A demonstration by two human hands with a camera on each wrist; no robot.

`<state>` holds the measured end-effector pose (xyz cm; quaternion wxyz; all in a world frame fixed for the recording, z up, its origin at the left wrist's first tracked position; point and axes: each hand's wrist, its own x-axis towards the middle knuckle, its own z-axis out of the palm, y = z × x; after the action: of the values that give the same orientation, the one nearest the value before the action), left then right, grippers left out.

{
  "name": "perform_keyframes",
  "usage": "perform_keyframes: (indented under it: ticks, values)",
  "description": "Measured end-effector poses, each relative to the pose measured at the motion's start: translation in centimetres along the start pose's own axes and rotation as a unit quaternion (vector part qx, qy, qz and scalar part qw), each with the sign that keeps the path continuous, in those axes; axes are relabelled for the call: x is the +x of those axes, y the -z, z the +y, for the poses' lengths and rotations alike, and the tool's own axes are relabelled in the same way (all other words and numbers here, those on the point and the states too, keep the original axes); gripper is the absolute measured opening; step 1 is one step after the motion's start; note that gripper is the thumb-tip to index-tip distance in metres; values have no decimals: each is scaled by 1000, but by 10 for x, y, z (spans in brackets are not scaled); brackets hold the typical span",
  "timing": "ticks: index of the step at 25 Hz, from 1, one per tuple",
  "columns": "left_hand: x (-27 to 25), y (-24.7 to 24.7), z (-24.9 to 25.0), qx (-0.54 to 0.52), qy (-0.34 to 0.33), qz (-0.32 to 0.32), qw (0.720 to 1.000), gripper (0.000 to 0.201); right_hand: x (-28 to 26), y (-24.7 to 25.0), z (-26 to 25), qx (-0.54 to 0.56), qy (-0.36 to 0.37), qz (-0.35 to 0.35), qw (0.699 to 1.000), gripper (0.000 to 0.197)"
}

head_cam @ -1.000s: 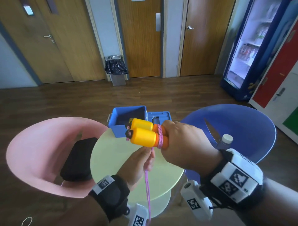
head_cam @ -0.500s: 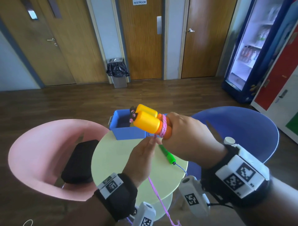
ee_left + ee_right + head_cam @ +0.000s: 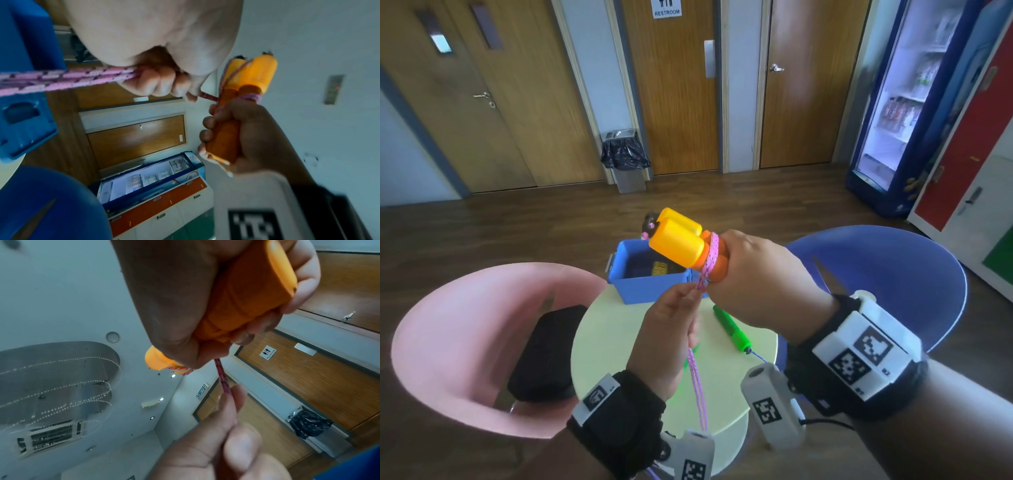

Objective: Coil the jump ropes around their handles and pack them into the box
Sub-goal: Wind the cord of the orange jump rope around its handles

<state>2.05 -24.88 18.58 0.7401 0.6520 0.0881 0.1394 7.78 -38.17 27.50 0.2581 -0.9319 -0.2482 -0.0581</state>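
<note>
My right hand (image 3: 753, 277) grips two orange-and-yellow jump rope handles (image 3: 678, 245) side by side, held up above the round table (image 3: 619, 346). A pink rope (image 3: 710, 255) is wound a few turns round them just in front of my fist. My left hand (image 3: 671, 329) pinches the doubled pink rope right below the handles; its slack (image 3: 697, 383) hangs down past my wrist. The open blue box (image 3: 643, 284) stands on the table's far edge with something yellow inside. A green jump rope handle (image 3: 731, 330) with a blue cord lies on the table.
A pink chair (image 3: 458, 325) with a black pouch (image 3: 544, 353) on its seat stands at the left, a blue chair (image 3: 893, 274) at the right. Doors, a bin (image 3: 625, 161) and a drinks fridge (image 3: 893, 113) line the far side of the wooden floor.
My right hand has lifted the handles higher, above the box. My left hand has come up the pink rope to just under the handles, and the green handle on the table has come into view.
</note>
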Motion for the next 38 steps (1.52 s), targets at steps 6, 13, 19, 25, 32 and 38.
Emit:
perform_keyframes:
  ticks: [6,13,19,25,32,38]
  values:
    - [-11,-10,7,167,26,-58,984,26,30,-37,26,-157,-19,45,986,22]
    - [7,25,11,462,-32,-190,865,29,10,-80,32,-340,72,-111,931,18]
    - [16,53,15,509,-34,-258,821,19,-17,-69,24,-333,234,-234,883,8]
    - [13,55,2,367,-21,-271,890,24,-16,-58,21,-339,268,-230,872,13]
    - [7,54,2,343,-20,-214,914,33,-16,-48,24,-283,256,-194,904,36]
    - [10,58,10,336,-22,-212,918,40,-18,-40,24,-298,258,-148,907,20]
